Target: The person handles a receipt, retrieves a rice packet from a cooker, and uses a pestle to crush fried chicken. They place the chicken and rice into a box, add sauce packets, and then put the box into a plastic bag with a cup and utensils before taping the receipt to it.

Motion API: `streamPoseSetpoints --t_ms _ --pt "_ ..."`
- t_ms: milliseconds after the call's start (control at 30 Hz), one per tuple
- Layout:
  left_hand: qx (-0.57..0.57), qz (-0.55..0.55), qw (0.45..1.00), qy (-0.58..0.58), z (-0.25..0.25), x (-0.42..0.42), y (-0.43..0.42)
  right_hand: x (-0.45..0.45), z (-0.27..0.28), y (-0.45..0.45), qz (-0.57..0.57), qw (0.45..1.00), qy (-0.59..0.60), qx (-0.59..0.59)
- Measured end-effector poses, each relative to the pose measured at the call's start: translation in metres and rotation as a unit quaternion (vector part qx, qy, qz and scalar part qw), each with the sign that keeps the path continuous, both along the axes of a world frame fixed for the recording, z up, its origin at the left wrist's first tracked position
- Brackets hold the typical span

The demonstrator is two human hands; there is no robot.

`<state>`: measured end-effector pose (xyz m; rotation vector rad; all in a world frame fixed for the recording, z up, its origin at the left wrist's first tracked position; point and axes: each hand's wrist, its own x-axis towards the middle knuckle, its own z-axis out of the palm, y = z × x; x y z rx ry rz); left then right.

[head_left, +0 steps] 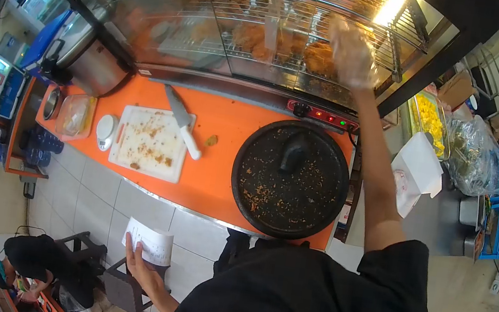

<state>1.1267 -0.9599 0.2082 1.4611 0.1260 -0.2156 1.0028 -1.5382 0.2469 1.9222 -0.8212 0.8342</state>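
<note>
My left hand (144,274) pinches a white paper slip (149,242) with printing on it, held out over the floor left of my body. In a clear plastic glove, my right hand (352,54) reaches into the lit food warmer (210,74), beside pieces of fried chicken (320,59) on wire racks. Its fingers are blurred, and whether they grip anything is unclear. Below the warmer, a round black stone mortar (258,183) scattered with crumbs stands on the orange counter (211,179). A dark pestle (293,152) lies in it.
A white cutting board (137,140) with crumbs and a white-handled knife (185,134) lie left of the mortar. Nearby are a small white scale (105,136) and a steel cooker (98,64). An opened white box (420,167) stands right. Another person (37,260) bends at lower left.
</note>
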Motion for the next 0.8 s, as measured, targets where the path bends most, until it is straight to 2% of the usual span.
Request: streamPoseSetpoints --t_ms 33,67,100,133,167,233,267,300,367,400,433,500,533,633,667,700,767,800 --pt "0.002 0.001 1.0 0.013 -0.003 0.001 0.0 -0.005 -0.022 0.018 -0.145 0.938 0.108 -0.296" --pt "0.004 -0.001 1.0 0.014 -0.006 0.004 -0.001 -0.008 -0.028 0.017 -0.146 0.938 0.109 -0.294" --pt "0.013 -0.018 1.0 0.013 -0.008 0.008 -0.004 -0.006 -0.024 0.025 0.031 0.989 0.051 -0.138" --pt "0.022 -0.035 0.999 0.012 -0.008 0.009 -0.006 -0.004 -0.023 0.031 0.207 0.978 -0.011 0.026" --pt "0.025 -0.038 0.999 0.012 -0.005 0.01 -0.009 -0.001 -0.025 0.032 0.205 0.978 -0.012 0.029" --pt "-0.028 -0.079 0.996 0.03 0.001 0.014 -0.017 0.007 -0.029 0.03 0.212 0.969 -0.072 0.107" --pt "-0.025 -0.084 0.996 0.006 0.0 0.014 -0.016 0.008 -0.035 0.035 0.167 0.957 -0.05 0.232" --pt "-0.023 -0.09 0.996 0.001 0.001 0.012 -0.015 0.005 -0.045 0.039 0.163 0.957 -0.057 0.233" --pt "-0.015 -0.048 0.999 0.002 -0.002 0.008 -0.015 0.004 -0.064 0.046 0.207 0.957 0.047 0.197" --pt "-0.011 -0.049 0.999 0.001 -0.008 0.009 -0.011 0.002 -0.053 0.051 0.232 0.94 -0.068 0.241" --pt "-0.012 -0.049 0.999 0.0 -0.013 0.007 -0.01 0.003 -0.051 0.047 0.232 0.94 -0.069 0.24" --pt "-0.002 -0.049 0.998 0.032 -0.018 0.005 -0.008 0.004 -0.051 0.032 0.065 0.938 -0.068 0.334" --pt "0.006 -0.054 0.998 0.028 -0.021 0.006 -0.008 0.007 -0.048 0.026 0.041 0.911 -0.05 0.408" --pt "-0.033 -0.068 0.997 0.025 -0.013 0.005 -0.017 0.019 -0.041 0.021 0.058 0.899 -0.05 0.431" --pt "-0.033 -0.067 0.997 0.024 -0.011 0.003 -0.019 0.016 -0.028 0.028 0.063 0.87 -0.057 0.486" --pt "-0.037 -0.066 0.997 0.019 -0.008 0.001 -0.021 0.013 -0.032 0.036 0.066 0.869 -0.058 0.487" --pt "-0.048 -0.058 0.997 0.008 -0.007 0.0 -0.021 0.005 -0.043 0.045 0.155 0.907 -0.131 0.369" --pt "-0.043 -0.054 0.998 0.009 -0.009 -0.002 -0.016 -0.003 -0.054 0.051 0.184 0.929 -0.094 0.306"
